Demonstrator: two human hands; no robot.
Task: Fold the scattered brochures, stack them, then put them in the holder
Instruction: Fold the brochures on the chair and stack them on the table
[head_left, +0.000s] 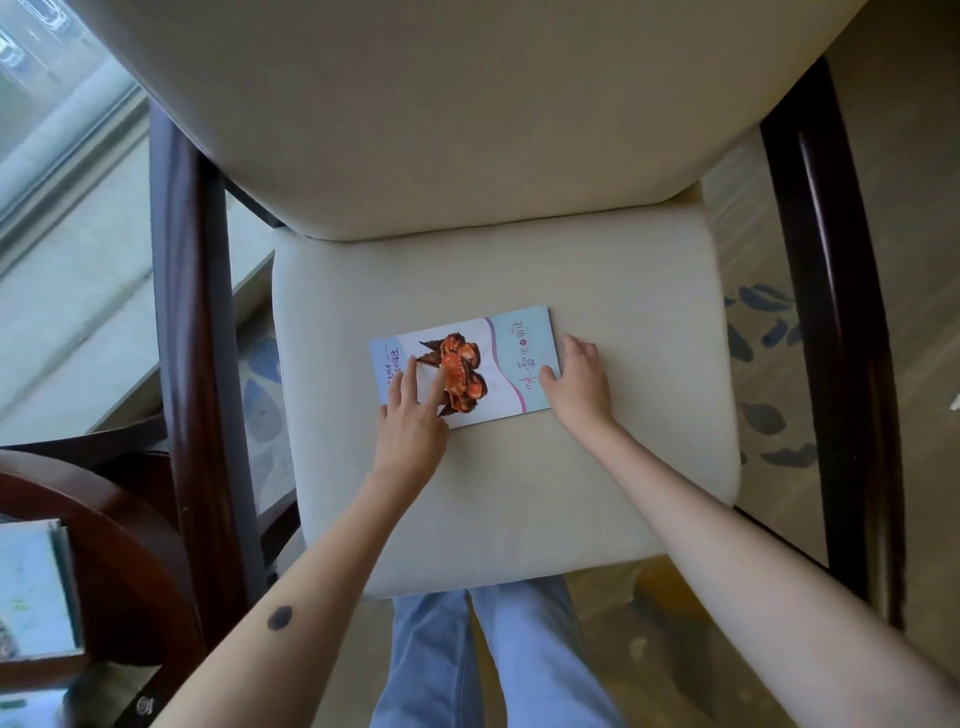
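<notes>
Brochure (480, 366) mid chair seat (519, 493) looks thin, light, slick: left hand (410, 421) pins it straight-fingered, right hand (579, 387) lies flat at its end, neither gripping; pinch an edge.

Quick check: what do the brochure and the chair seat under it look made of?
The brochure: likely coated printed paper, thin, lying flat, colours crisp with slight sheen. The chair seat: cream matte upholstery, fabric or perhaps suede-like, over padding, judging by its soft rounded edges and lack of glare.
</notes>
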